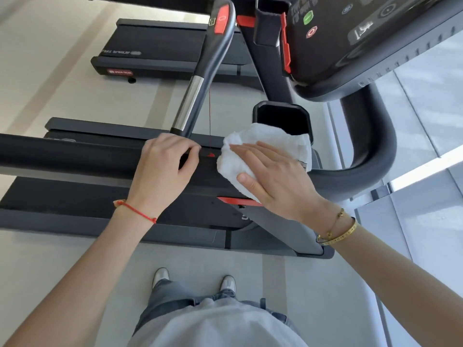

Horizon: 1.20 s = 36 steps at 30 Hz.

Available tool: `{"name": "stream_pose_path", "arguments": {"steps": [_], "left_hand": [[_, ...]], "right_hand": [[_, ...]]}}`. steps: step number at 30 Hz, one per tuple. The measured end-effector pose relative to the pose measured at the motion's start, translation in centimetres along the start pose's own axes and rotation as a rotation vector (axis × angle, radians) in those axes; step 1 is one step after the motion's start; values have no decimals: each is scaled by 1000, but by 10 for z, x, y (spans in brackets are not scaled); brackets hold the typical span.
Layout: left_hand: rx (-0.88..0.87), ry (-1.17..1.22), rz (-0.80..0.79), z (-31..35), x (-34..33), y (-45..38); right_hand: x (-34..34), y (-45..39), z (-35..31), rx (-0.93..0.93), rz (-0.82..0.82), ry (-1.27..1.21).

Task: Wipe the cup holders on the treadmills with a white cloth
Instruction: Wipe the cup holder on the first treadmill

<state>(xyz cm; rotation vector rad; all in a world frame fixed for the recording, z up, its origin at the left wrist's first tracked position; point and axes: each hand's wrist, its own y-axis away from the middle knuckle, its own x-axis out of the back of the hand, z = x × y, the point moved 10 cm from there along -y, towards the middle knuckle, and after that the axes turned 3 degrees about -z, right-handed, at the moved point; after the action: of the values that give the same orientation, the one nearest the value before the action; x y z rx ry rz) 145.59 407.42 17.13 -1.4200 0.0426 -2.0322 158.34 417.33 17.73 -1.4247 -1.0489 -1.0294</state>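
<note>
Right hand [273,179] is pressing the white cloth [265,144] flat, fingers extended, at the near rim of the cup holder [280,118]; left hand [162,169] is curling around the black handrail [75,156]; risk: cloth is snagging the thin red safety cord [210,108] hanging just beside it.

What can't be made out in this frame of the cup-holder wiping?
All in the head view:
- Surface under the white cloth: covered by the cloth and the right hand.
- Inside of the near cup holder: too dark to judge, lower edge hidden by the cloth.
- Console: cut off by the top edge; labels too small.
- Left hand fingertips: curled around the handrail.
</note>
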Motion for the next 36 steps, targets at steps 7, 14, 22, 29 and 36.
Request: {"name": "stream_pose_path", "arguments": {"steps": [7,14,22,29,36], "left_hand": [[-22,-3,-30,-38,23,0],[-45,23,-17,-72,43,9],[-16,19,20,-124,74,22],[-41,1,19,-164,92,28],[-26,-27,48,-212,121,37]], "right_hand": [[-5,-19,-6,-101,-10,189],[-27,-62,-63,-63,-4,175],[-44,-107,-95,-148,-8,182],[-61,-152,-140,-159,34,163],[-71,-195,-180,-147,123,171]]}}
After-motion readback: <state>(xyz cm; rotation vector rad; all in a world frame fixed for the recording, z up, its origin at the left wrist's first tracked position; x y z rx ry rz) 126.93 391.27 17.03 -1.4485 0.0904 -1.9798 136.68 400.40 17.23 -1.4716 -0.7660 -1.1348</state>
